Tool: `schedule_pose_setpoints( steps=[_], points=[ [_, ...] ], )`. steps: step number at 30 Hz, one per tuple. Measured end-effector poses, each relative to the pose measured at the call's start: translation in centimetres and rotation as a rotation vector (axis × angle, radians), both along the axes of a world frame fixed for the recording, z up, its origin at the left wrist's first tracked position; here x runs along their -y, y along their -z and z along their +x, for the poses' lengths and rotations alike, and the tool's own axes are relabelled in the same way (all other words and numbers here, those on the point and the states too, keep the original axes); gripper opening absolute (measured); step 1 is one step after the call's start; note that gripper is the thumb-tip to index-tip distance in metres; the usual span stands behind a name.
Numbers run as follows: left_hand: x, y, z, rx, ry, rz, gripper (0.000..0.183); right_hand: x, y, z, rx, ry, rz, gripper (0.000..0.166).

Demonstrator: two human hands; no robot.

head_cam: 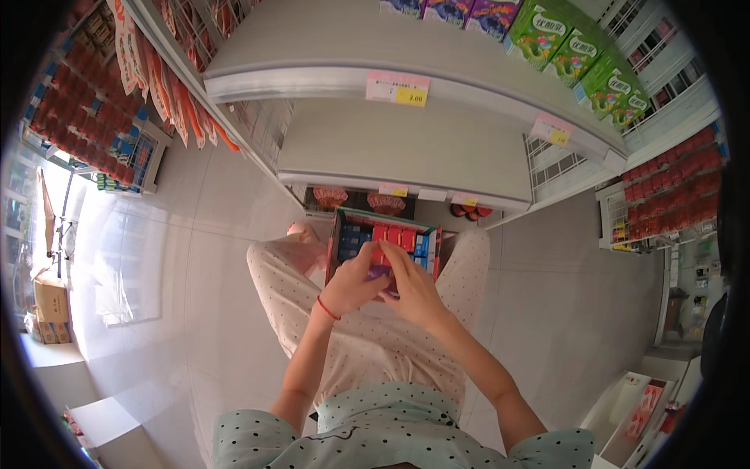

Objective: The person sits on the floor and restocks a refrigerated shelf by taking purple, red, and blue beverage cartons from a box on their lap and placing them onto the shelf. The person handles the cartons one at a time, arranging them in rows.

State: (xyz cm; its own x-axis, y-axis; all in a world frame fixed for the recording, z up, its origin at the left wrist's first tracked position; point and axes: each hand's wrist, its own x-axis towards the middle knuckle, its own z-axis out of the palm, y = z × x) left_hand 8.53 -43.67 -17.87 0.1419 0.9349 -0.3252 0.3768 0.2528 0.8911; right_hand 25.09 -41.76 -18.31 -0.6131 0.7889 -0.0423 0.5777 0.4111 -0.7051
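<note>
My left hand (353, 286), with a red cord at its wrist, and my right hand (417, 291) meet in front of my knees. Between them they hold a small purple pack (379, 272), mostly hidden by my fingers. Just beyond and below my hands is an open cardboard box (438, 249) between my legs. Inside it stand small packs: red ones (400, 237) in the middle, dark blue ones (353, 239) at the left and lighter blue ones (421, 245) at the right.
A white shelf unit rises ahead, with an upper shelf (328, 50) and a lower shelf (404, 140). Purple cartons (448, 10) and green drink cartons (577, 53) stand on the upper one. Hanging packets (161, 82) are at the left. Price tags (398, 89) line the shelf edges.
</note>
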Motion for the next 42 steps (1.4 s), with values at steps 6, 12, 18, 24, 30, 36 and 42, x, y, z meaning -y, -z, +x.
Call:
schedule_pose_setpoints(
  steps=[6, 12, 18, 24, 30, 36, 42],
  points=[
    [-0.7, -3.6, 1.6, 0.185, -0.159, 0.263, 0.063, -2.3, -3.1, 1.7, -0.155, 0.062, -0.033, 0.058],
    [-2.7, 5.1, -1.6, -0.070, -0.307, 0.205, 0.037, -7.3, -12.9, 4.0, -0.597, 0.159, 0.186, 0.052],
    [-0.2, 24.0, -0.7, -0.594, 0.062, -0.249, 0.050, -17.6, -23.0, 3.3, -0.645, 0.035, 0.838, 0.057],
    [2.3, 28.8, 1.5, -0.532, 0.075, -0.430, 0.068, -25.7, -22.8, 2.3, -0.464, 0.079, 0.465, 0.054],
    [2.3, 30.7, 0.1, -0.450, -0.035, -0.496, 0.077, -26.9, -23.7, 2.9, -0.142, 0.093, 0.776, 0.059],
    [1.8, 31.3, 0.7, -0.509, 0.069, -0.592, 0.081, -26.3, -22.9, 0.6, 0.236, -0.046, 1.235, 0.071],
    [2.1, 30.4, 0.9, -0.506, 0.049, -0.598, 0.080, -28.5, -22.4, 1.8, 0.338, -0.053, 1.232, 0.063]
  ],
)
